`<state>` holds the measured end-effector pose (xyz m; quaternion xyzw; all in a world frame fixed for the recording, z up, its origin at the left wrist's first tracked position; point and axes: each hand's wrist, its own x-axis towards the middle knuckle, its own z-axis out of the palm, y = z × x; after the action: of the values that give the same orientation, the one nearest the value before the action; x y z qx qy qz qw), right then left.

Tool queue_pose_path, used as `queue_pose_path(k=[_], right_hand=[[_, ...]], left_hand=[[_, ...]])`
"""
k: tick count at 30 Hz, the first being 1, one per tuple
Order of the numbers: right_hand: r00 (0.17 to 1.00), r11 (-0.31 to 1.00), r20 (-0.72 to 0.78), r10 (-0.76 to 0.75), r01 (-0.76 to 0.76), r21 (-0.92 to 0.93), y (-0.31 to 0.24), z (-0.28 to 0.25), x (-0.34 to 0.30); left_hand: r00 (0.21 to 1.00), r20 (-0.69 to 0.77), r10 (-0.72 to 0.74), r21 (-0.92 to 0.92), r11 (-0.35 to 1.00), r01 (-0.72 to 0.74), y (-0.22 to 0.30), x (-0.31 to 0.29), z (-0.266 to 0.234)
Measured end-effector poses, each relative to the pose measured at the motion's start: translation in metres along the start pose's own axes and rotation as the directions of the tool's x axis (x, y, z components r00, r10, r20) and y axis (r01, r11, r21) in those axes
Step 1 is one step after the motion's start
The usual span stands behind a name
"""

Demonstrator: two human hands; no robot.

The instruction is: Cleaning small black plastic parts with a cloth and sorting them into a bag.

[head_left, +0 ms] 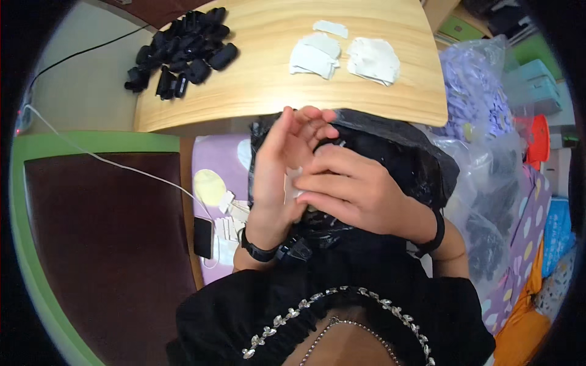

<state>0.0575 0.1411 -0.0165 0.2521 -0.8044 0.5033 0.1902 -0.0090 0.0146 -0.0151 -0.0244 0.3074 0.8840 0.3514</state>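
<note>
My left hand (278, 168) is raised over my lap, palm turned up, its fingers curved inward. A small white piece (293, 182), thin and flat like paper or a sticker, lies against that palm. My right hand (357, 189) reaches across from the right, fingers pinched together on the white piece. Part of the piece is hidden by these fingers, so its full shape cannot be told. Below both hands a black plastic bag (390, 158) spreads over my lap; what it holds is too dark to make out.
Ahead, a wooden table (256, 85) carries a heap of black plastic parts (183, 49) and stacked white sheets (314, 58). A phone (203, 236) and white strips (229, 229) lie left on purple cloth. Clear plastic bags (479, 183) stand right; a white cable (134, 169) crosses left.
</note>
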Motion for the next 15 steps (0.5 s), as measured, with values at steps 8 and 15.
queue_pose_path(k=[8,15], right_hand=[[0.709,0.436,0.161,0.687,-0.58,0.688,-0.007,-0.017,0.004],[0.637,0.255,0.242,0.732,-0.585,0.77,0.001,-0.049,0.005]], left_hand=[[0.897,0.114,0.427,0.922,0.29,-0.255,0.058,0.056,-0.035],[0.785,0.385,0.485,0.628,-0.761,0.162,0.154,0.156,-0.124]])
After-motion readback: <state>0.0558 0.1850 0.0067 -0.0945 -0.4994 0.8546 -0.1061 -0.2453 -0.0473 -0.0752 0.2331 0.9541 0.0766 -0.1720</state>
